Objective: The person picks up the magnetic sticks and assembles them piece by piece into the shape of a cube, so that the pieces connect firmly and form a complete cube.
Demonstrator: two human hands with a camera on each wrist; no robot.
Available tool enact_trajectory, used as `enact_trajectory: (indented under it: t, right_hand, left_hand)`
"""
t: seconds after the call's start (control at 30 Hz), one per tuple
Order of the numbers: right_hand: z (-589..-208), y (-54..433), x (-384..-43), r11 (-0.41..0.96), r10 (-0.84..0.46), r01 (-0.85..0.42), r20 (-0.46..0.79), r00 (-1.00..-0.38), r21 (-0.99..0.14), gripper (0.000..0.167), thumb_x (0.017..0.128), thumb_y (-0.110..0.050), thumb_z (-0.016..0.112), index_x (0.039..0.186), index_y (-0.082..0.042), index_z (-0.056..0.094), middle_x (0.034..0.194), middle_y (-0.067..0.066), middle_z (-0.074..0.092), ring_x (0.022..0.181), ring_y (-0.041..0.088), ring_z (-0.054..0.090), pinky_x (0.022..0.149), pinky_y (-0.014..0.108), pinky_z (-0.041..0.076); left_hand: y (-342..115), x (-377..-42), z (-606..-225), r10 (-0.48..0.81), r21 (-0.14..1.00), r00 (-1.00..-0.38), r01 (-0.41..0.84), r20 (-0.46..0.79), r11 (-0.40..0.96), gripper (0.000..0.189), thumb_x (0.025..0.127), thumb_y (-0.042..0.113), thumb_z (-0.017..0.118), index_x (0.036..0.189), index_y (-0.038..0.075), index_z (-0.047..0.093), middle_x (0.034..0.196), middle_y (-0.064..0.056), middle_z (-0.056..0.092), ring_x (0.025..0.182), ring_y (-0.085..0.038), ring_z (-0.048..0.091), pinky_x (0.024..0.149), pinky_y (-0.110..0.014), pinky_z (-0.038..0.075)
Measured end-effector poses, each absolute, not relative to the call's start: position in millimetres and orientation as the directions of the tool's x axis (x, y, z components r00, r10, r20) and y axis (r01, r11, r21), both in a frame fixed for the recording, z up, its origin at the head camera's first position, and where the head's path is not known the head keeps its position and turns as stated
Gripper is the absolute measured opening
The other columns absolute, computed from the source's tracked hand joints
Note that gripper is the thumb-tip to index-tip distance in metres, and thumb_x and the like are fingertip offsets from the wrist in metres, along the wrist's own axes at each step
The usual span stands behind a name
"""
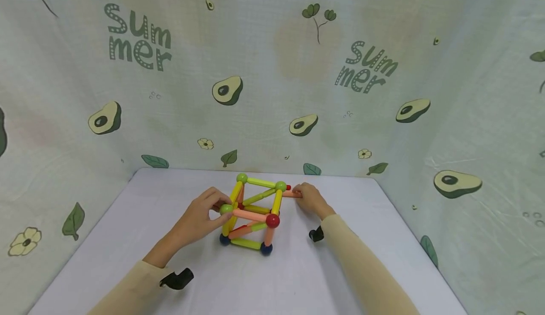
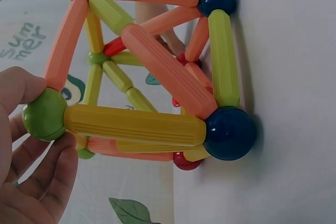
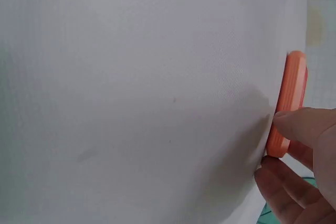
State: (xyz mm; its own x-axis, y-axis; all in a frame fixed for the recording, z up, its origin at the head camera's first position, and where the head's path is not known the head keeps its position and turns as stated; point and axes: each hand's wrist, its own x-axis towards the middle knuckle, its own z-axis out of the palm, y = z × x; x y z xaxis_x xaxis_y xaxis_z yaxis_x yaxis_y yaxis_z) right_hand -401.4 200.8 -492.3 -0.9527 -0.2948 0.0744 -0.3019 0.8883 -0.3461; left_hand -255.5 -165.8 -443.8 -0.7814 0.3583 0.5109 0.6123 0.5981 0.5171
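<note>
A box-shaped frame of sticks and balls stands on the table. Thumb and fingers of my left hand (image 1: 197,220) pinch the green ball (image 2: 45,114) at its upper near-left corner. From that ball, a yellow stick (image 2: 136,124) runs to a dark blue ball (image 2: 230,133) and an orange stick (image 2: 65,44) to a red ball (image 1: 273,220). Sticks also cross its sides diagonally. Behind the frame on the right, my right hand (image 1: 311,199) holds a loose orange stick (image 3: 290,95) low at the table, thumb against its side.
White cloth covers the table (image 1: 362,267). A printed curtain (image 1: 264,45) hangs along the back and sides. A small red piece (image 1: 288,187) shows beside the frame's far green ball (image 1: 280,186). Each wrist carries a black camera mount (image 1: 177,279).
</note>
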Motion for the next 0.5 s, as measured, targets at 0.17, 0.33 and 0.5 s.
enact_trajectory:
  t: [0.17, 0.33, 0.5]
  right_hand:
    - [-489, 204, -396, 0.890, -0.289, -0.296, 0.071, -0.955, -0.347, 0.018, 0.099, -0.006, 0.075, 0.116, -0.011, 0.077, 0.104, 0.007, 0.070, 0.096, 0.025, 0.061, 0.097, 0.044, 0.057]
    - [-486, 211, -387, 0.895, -0.313, -0.307, 0.035, -0.949, -0.325, 0.020, 0.099, -0.008, 0.075, 0.118, -0.011, 0.078, 0.104, 0.007, 0.071, 0.098, 0.025, 0.062, 0.096, 0.044, 0.057]
    - [-471, 219, -377, 0.881, -0.338, -0.347, 0.085, -0.937, -0.322, 0.021, 0.098, -0.001, 0.073, 0.117, -0.009, 0.079, 0.105, 0.009, 0.073, 0.099, 0.026, 0.065, 0.096, 0.047, 0.056]
  left_hand:
    - [-167, -256, -444, 0.357, 0.518, -0.782, 0.612, 0.511, 0.598, 0.027, 0.091, 0.015, 0.086, 0.113, 0.017, 0.071, 0.108, 0.008, 0.061, 0.094, -0.006, 0.063, 0.085, -0.027, 0.060]
    - [-166, -256, -445, 0.355, 0.522, -0.778, 0.617, 0.518, 0.590, 0.027, 0.092, 0.015, 0.086, 0.115, 0.014, 0.072, 0.109, 0.008, 0.060, 0.094, -0.006, 0.063, 0.086, -0.027, 0.060]
    - [-166, -255, -446, 0.351, 0.519, -0.774, 0.620, 0.527, 0.588, 0.027, 0.092, 0.015, 0.085, 0.115, 0.013, 0.073, 0.109, 0.008, 0.060, 0.094, -0.007, 0.062, 0.086, -0.028, 0.060]
